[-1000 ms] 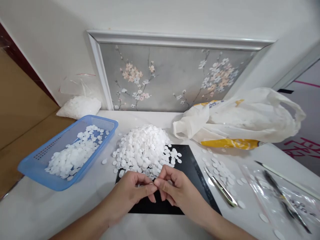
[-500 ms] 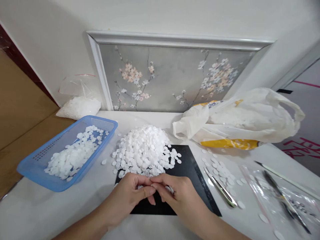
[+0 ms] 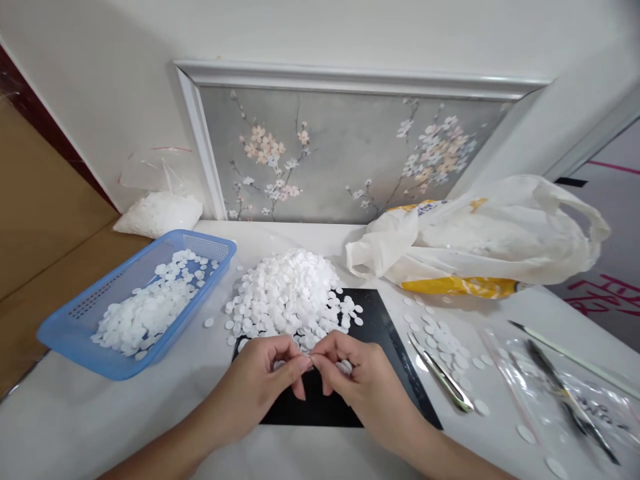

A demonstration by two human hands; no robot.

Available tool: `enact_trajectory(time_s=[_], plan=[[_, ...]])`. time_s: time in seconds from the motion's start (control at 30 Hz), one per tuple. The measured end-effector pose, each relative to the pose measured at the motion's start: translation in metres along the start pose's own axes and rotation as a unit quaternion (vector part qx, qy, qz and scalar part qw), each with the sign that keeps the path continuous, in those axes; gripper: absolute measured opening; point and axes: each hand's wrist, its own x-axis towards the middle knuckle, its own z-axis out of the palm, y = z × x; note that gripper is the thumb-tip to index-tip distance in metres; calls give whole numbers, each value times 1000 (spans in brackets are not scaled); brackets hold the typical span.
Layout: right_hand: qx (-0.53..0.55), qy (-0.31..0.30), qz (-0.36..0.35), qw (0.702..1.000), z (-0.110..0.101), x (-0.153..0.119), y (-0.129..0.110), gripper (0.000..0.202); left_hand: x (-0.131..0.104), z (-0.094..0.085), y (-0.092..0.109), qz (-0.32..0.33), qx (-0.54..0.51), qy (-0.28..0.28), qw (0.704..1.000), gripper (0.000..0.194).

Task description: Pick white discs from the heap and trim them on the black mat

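Note:
My left hand (image 3: 265,380) and my right hand (image 3: 367,383) meet fingertip to fingertip above the black mat (image 3: 393,360). Both are closed in a pinch on what appears to be one small white disc, mostly hidden by the fingers. Just beyond them rises a heap of thin white discs (image 3: 287,293), spread over the mat's left part and onto the table. A few more discs show under the curled fingers. To the right of my right hand lies a pair of metal tweezers (image 3: 445,377) among scattered discs (image 3: 440,340).
On the left, a blue plastic basket (image 3: 60,343) holds more white discs. Behind it sits a clear bag (image 3: 160,213) of white pieces. A white and yellow plastic bag (image 3: 500,247) lies at the back right. Dark slim tools (image 3: 570,400) rest on a clear zip bag (image 3: 510,373).
My hands have shifted slightly and the pinched fingertips have moved up a little toward the heap. Surrounding things stay in place.

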Motion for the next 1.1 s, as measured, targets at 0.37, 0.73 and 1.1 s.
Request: enact_trajectory(time_s=[0.37, 0.73, 1.1], plan=[[296, -50, 116, 947, -10, 15, 7, 32, 5, -33, -4, -23, 105, 67, 992, 40], [-289, -107, -163, 937, -2, 14, 17, 23, 1, -10, -13, -4, 320, 17, 947, 12], [-185, -189, 39, 964, -45, 5, 8, 29, 3, -4, -11, 39, 266, 71, 961, 33]])
